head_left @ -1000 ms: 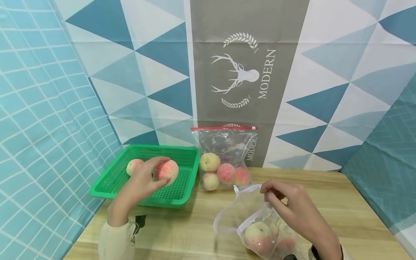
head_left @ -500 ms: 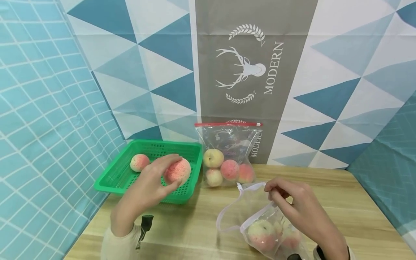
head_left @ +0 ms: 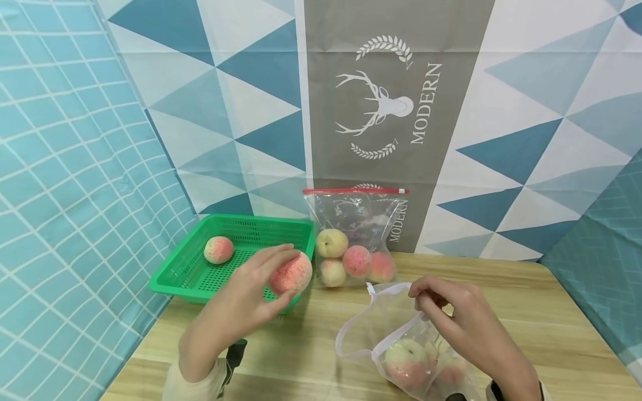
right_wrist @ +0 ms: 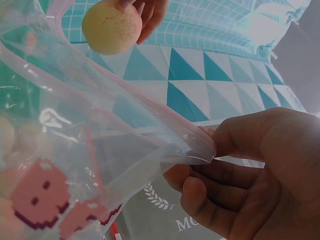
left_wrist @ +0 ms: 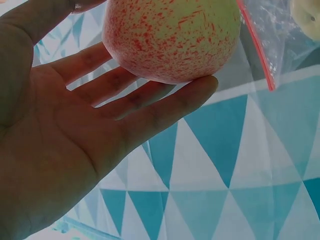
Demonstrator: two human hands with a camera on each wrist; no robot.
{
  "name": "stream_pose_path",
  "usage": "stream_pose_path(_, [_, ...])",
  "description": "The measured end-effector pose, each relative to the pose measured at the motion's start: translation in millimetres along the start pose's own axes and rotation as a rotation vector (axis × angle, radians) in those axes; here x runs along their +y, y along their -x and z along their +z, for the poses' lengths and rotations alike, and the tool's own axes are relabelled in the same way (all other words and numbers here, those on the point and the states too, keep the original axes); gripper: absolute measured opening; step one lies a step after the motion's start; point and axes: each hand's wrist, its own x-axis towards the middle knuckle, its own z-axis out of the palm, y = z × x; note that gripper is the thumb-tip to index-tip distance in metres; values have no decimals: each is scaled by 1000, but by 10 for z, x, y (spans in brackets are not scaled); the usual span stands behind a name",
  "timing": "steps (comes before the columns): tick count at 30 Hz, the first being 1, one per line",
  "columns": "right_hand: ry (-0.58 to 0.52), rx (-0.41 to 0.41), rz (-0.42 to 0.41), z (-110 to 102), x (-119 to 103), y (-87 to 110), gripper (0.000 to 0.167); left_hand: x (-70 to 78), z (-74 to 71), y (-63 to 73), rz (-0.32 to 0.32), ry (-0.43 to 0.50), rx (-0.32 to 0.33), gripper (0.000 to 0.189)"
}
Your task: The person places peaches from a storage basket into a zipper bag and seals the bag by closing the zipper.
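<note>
My left hand (head_left: 251,295) holds a pink and pale yellow peach (head_left: 291,273) between thumb and fingers, in the air by the right front edge of the green basket (head_left: 183,281). In the left wrist view the same peach (left_wrist: 172,40) shows red speckles. My right hand (head_left: 461,314) pinches the edge of a clear zip bag (head_left: 383,312) with a pale lilac rim, its mouth spread wide. Several peaches (head_left: 406,362) lie inside it. The right wrist view shows that bag's rim (right_wrist: 200,150) between thumb and fingers, and red printed figures on the plastic.
One peach (head_left: 218,250) lies in the basket. Behind, a clear bag with a red zip (head_left: 356,191) stands against the patterned backdrop (head_left: 266,111), several peaches in it. All rests on a wooden table (head_left: 301,356).
My left hand has carried the peach rightward from over the basket to its right front edge. My right hand keeps its pinch on the bag rim. The head view has shifted slightly.
</note>
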Motion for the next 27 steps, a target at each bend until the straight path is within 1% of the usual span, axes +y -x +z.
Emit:
stream_pose_path(3, [3, -3, 1, -4, -5, -5, 34, 51, 16, -3, 36, -8, 12, 57])
stream_pose_path(9, [6, -8, 8, 0, -15, -8, 33, 171, 83, -35, 92, -33, 10, 54])
stream_pose_path(18, [9, -9, 16, 16, -27, -7, 32, 341, 197, -53, 205, -11, 26, 58])
stream_pose_path(23, [11, -9, 21, 20, -19, -5, 32, 431, 252, -48, 226, 32, 5, 58])
stream_pose_path(27, [11, -1, -3, 21, -9, -6, 33, 491, 280, -47, 237, 55, -23, 56])
